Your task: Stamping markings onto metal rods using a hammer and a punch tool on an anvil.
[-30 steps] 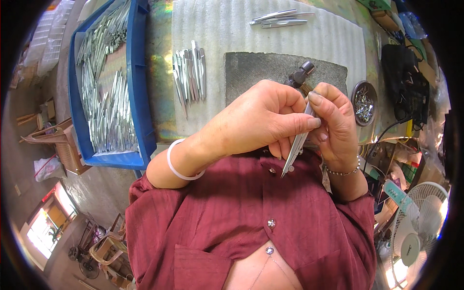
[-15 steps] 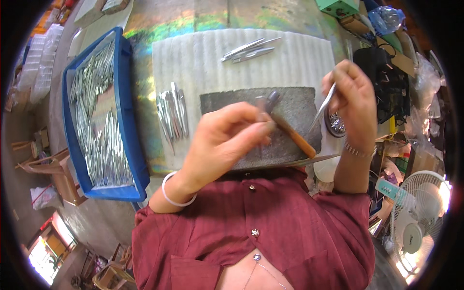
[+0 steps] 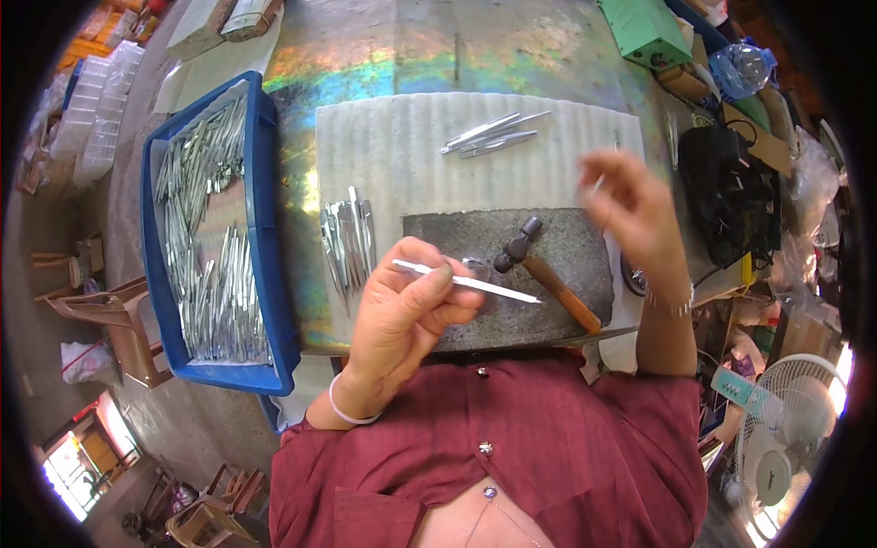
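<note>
My left hand (image 3: 406,297) is closed on a slim, pointed silver piece that looks like tweezers (image 3: 498,289), held slantwise over the near left part of a dark slab (image 3: 566,247). My right hand (image 3: 635,205), blurred by motion, is raised over the slab's far right corner. Its thumb and fingers come together around a small pale bit I cannot make out. On the slab lies a hammer (image 3: 562,294) with a wooden handle and dark metal head. A small clear ring-like item (image 3: 475,267) shows just behind my left fingers.
Left stands a blue tray (image 3: 285,310) full of silver tweezers. More tweezers lie in a left bundle (image 3: 347,239) and a far pile (image 3: 493,135) on a white foam sheet (image 3: 393,137). A round dish (image 3: 632,277) is partly behind my right wrist. A fan (image 3: 786,429) stands right.
The tweezers were in my right hand before; now my left hand holds such a piece. My right hand has moved slightly left. The view has shifted, so the table sits lower in it.
</note>
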A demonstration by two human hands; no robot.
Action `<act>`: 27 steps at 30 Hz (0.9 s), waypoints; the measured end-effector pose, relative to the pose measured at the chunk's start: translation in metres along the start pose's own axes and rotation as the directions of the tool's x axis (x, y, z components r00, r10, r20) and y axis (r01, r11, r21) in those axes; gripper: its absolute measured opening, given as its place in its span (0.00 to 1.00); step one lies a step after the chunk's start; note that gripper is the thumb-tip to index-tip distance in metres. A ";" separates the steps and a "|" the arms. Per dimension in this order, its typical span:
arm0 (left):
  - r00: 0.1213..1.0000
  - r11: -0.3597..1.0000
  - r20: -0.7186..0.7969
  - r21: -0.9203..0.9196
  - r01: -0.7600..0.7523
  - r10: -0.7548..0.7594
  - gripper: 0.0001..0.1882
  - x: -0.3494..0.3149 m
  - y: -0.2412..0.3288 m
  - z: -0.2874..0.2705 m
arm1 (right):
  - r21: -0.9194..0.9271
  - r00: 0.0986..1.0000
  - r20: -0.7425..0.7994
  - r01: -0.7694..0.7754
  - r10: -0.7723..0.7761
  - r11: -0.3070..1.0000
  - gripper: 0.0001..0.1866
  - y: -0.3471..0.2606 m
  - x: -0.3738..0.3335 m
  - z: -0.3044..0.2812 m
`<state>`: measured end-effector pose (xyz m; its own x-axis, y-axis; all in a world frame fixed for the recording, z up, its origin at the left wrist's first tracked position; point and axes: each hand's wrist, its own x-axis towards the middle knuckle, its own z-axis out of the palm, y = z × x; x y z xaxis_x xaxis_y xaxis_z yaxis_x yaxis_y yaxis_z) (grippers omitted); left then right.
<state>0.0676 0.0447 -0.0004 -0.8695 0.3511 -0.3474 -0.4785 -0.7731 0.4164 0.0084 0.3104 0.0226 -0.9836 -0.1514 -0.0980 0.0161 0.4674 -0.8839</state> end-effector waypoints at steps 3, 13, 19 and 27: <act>0.993 0.987 0.034 -0.110 0.119 -0.116 0.04 0.001 -0.008 0.001 | 0.498 0.973 0.227 -0.087 -0.033 0.863 0.15 -0.031 -0.048 0.041; 0.960 0.719 0.177 0.695 0.033 -0.215 0.06 -0.033 -0.010 0.000 | 0.726 0.912 0.408 -0.359 0.053 0.586 0.05 -0.027 -0.068 0.083; 0.961 0.786 0.159 0.613 0.082 -0.224 0.05 -0.040 -0.012 -0.012 | 0.711 0.889 0.439 -0.432 0.131 0.554 0.06 -0.032 -0.061 0.095; 0.906 0.866 0.180 0.412 0.285 -0.384 0.09 -0.031 -0.002 -0.020 | 0.665 0.846 0.502 -0.510 0.180 0.545 0.04 -0.042 -0.046 0.099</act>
<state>0.0977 0.0252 -0.0070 -0.6261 0.7097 -0.3231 -0.7122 -0.3516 0.6076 0.0706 0.2115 0.0186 -0.7392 -0.4808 -0.4716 0.6302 -0.2470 -0.7361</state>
